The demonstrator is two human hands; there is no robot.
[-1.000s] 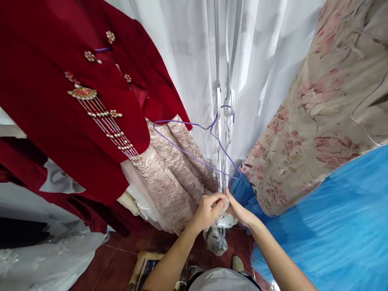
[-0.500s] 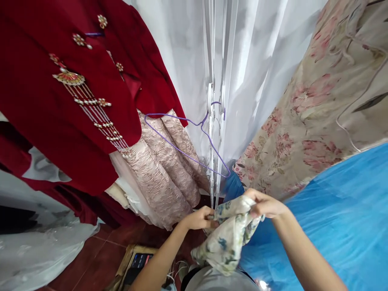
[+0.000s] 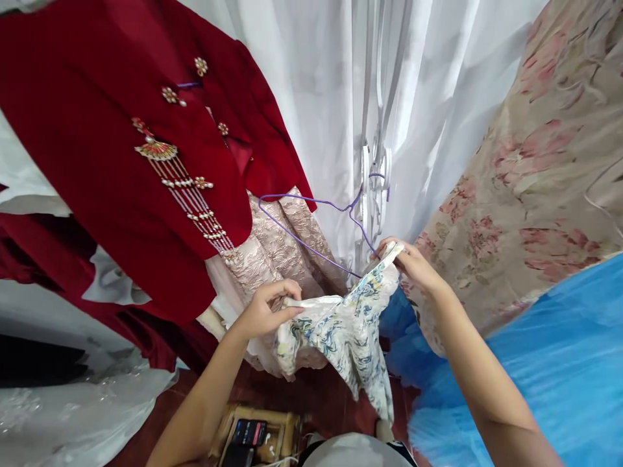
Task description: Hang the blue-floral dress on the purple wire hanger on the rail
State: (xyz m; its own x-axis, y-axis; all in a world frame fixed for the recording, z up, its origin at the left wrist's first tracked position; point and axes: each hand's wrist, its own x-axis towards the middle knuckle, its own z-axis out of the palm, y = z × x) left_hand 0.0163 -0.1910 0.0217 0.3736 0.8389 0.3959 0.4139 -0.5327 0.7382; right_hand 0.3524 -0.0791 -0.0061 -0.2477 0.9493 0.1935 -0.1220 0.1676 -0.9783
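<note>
A white garment with a blue, green and yellow floral print [image 3: 341, 331] hangs spread between my two hands. My left hand [image 3: 272, 308] pinches its upper edge at the left between thumb and fingers. The edge's raised right end is gripped by my right hand [image 3: 413, 263], beside the lower right corner of a purple wire hanger [image 3: 351, 207]. That hanger dangles bare by its hook, just above and behind the garment. The print fabric and right hand cover part of its corner. Below my hands the cloth falls in folds.
On the left hang a red velvet jacket [image 3: 209, 207] with beaded brooches and a pinkish brocade skirt [image 3: 272, 227]. White curtains [image 3: 311, 97] are behind. To the right are a beige floral dress [image 3: 487, 201] and blue tulle [image 3: 535, 357]. A phone [image 3: 250, 431] lies on a wooden stool [image 3: 292, 428].
Both hands have risen and moved apart, opening the bunched garment out by its upper edge. My right hand has come up to the hanger's corner. The whole view has shifted slightly.
</note>
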